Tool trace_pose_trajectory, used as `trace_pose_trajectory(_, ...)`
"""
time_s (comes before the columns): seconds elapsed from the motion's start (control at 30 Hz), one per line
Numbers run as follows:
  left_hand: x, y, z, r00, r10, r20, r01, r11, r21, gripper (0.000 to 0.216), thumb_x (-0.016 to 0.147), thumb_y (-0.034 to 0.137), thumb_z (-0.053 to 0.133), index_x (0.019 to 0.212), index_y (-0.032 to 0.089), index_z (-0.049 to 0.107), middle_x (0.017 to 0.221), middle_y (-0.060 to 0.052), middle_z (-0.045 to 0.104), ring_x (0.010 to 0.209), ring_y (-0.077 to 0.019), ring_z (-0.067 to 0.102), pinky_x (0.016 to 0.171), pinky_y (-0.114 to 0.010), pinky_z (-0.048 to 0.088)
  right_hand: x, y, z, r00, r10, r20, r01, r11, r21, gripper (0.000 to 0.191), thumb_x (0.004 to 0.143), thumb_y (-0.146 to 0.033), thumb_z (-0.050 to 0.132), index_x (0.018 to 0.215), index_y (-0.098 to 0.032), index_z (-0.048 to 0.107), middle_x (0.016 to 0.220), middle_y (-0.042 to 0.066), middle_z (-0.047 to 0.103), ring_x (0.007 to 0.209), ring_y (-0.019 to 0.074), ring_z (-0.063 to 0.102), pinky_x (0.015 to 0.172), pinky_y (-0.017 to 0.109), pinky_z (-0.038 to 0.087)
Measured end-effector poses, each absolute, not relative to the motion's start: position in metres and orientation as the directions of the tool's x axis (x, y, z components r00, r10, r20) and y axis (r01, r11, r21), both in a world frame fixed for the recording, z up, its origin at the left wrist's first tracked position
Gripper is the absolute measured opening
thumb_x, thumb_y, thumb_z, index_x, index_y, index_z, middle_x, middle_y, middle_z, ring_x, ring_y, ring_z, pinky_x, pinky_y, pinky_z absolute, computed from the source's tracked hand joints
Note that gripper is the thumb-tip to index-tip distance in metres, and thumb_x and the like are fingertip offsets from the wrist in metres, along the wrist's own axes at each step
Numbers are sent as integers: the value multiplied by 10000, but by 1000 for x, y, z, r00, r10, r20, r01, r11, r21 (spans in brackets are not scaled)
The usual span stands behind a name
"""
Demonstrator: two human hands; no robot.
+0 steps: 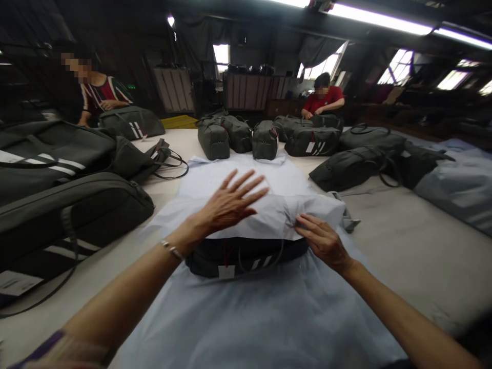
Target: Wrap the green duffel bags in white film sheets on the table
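In front of me a dark duffel bag (pixel 246 256) lies with a thin white wrapping sheet (pixel 269 212) over its top. Two white stripes and a white tag (pixel 226 271) on a red string show on its near side. My left hand (pixel 230 202) is spread flat over the sheet, palm down; whether it presses on it I cannot tell. At the right end of the bag my right hand (pixel 321 236) pinches the gathered sheet between thumb and fingers. More pale sheeting (pixel 261 318) lies under and in front of the bag.
Large dark bags (pixel 73 225) crowd the left side of the table (pixel 430 241). Several smaller ones (pixel 265 141) stand along the back, and others (pixel 353 164) lie to the right beside a pile of pale sheeting (pixel 461 189). Two people work beyond the table's far side.
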State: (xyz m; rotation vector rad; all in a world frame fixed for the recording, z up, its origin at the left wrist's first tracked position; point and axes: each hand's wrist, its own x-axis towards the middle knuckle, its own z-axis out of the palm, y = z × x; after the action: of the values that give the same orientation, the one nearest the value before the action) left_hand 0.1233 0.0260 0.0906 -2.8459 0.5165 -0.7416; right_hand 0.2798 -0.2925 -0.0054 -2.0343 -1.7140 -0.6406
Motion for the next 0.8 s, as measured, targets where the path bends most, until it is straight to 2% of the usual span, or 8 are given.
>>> trace_pose_trajectory(0.07,164,-15,79,770,-573,280,-530,-819,-220,475,1006,443,449,1459,306,411,1549,-31,392,1487,-248,197,1219,-519,75,277,-289,-6,147,799,584,982,-189,12,329,936,-85,478,1166,-213,676,1345,80,614,1356,241,459,1100,488,440)
trace_pose_trajectory(0.17,196,-49,49,756,-638,145,-625,-770,-128,535,1010,470,435,1511,322,321,1595,-9,299,1491,-220,187,1223,-490,84,268,-298,-5,213,790,575,970,-241,-30,301,936,-121,503,1164,-217,673,1376,83,589,1377,259,430,1142,526,375)
trace_pose_trajectory(0.3,205,-48,31,771,-633,64,-629,-774,-78,528,1019,436,435,1517,309,311,1628,-23,195,1501,-248,132,1204,-517,74,219,-372,-36,605,564,563,796,-450,-404,240,925,-241,574,1138,-245,685,1276,69,654,1236,253,568,1090,483,430)
trace_pose_trajectory(0.4,211,-42,31,774,-632,31,-629,-774,-66,516,1022,433,428,1515,333,312,1636,-11,168,1505,-250,101,1202,-493,27,137,-459,-99,969,31,243,216,-577,-788,264,866,-448,641,985,-224,714,1011,63,724,966,252,673,939,444,524)
trace_pose_trajectory(0.47,215,-41,29,775,-632,30,-629,-775,-71,513,1022,433,427,1513,333,318,1638,-8,160,1506,-249,89,1201,-475,3,74,-504,-150,920,-356,-166,-301,-368,-880,460,715,-610,732,945,-213,696,915,58,718,888,274,676,843,457,552)
trace_pose_trajectory(0.5,216,-42,28,775,-631,29,-628,-774,-78,511,1023,429,423,1513,330,317,1639,-6,155,1507,-246,83,1200,-469,-5,46,-517,-175,838,-406,-364,-463,-175,-869,551,623,-648,781,966,-229,679,938,49,712,919,279,670,825,457,554)
trace_pose_trajectory(0.6,217,-45,26,782,-624,12,-619,-778,-104,508,1030,417,397,1520,323,299,1643,4,140,1509,-234,60,1199,-458,-14,-10,-516,-232,666,-237,-707,-678,202,-707,696,524,-763,772,1001,-274,637,1036,45,696,1040,298,645,806,488,542)
trace_pose_trajectory(0.8,215,-52,31,812,-580,-62,-582,-799,-149,516,1027,388,422,1520,314,287,1648,14,106,1508,-239,27,1196,-468,17,-31,-461,-254,643,32,-765,-655,541,-528,664,576,-743,768,1025,-270,650,1034,15,712,1028,263,644,929,464,506)
